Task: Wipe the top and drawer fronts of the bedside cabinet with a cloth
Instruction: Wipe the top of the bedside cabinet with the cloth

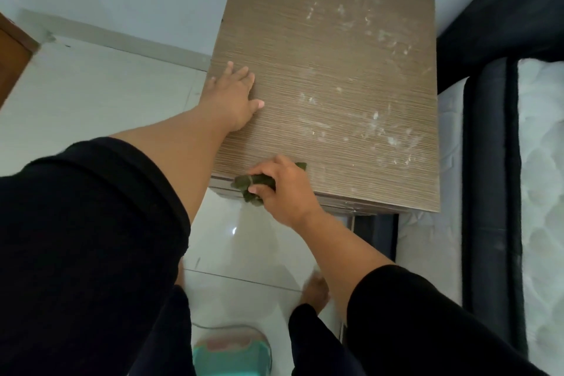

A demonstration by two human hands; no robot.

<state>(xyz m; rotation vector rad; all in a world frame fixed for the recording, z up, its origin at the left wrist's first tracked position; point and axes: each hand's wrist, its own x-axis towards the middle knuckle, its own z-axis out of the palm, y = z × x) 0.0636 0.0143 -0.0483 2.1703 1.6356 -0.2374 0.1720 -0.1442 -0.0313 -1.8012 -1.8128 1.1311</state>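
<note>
From the head view I judge I'm on the top-wiping step: my left hand (235,98) lies flat with straight fingers on the bedside cabinet (329,76) top near its left edge, and my right hand (282,189) grips the bunched green cloth (254,185) at the front edge. The cloth's long axis runs roughly along that edge, pointing left. Next I'd sweep it right and back across the white dust smears (381,131), pressing evenly.
</note>
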